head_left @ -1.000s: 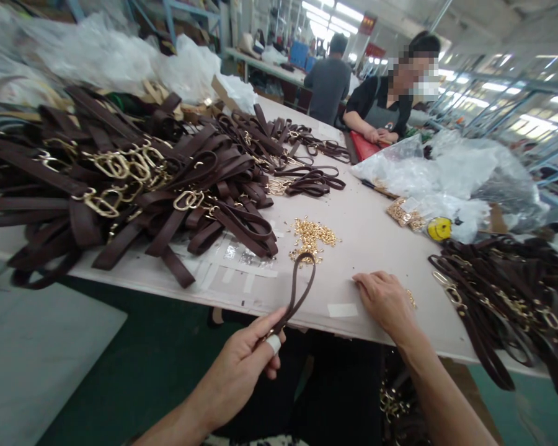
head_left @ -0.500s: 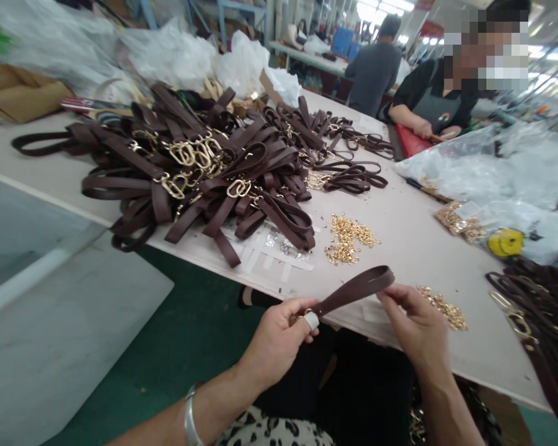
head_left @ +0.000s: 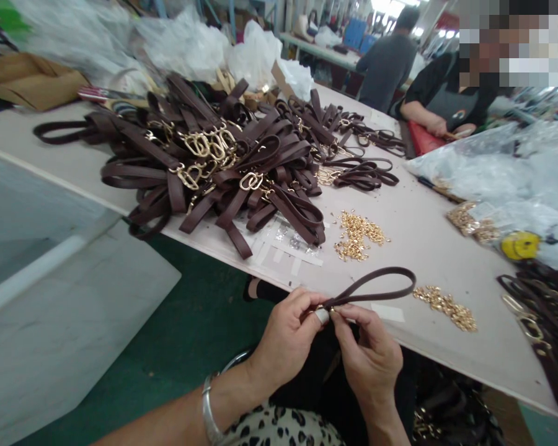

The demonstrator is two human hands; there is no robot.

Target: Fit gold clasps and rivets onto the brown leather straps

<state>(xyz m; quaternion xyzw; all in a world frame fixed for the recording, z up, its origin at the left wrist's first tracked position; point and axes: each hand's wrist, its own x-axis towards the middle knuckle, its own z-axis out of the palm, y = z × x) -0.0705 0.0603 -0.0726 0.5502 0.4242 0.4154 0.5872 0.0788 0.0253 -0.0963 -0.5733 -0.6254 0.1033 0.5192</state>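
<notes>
A dark brown leather strap (head_left: 376, 297), bent into a loop, is held above the table's near edge. My left hand (head_left: 283, 337) pinches its near end between thumb and fingers; white tape wraps the thumb. Close beside it, my right hand (head_left: 369, 350) is closed, with thumb and forefinger pinching a small gold-coloured fitting (head_left: 332, 310) at the strap's underside. The fitting's exact shape is mostly hidden by the fingertips. The loop's far end points right, toward a pile of small gold fittings (head_left: 446, 306). Another gold pile (head_left: 358, 232) lies farther back.
A large heap of brown straps (head_left: 260, 161) with gold rings covers the table's left side. More straps (head_left: 549, 310) lie at the right edge. Plastic bags (head_left: 497, 161) and a yellow tape measure (head_left: 519, 245) sit at right. A co-worker (head_left: 451, 105) handles something red across the table.
My right hand has left the loop's far end and come left, beside my left hand at the near end. The strap has turned edge-up, its loop now open. The view has shifted slightly.
</notes>
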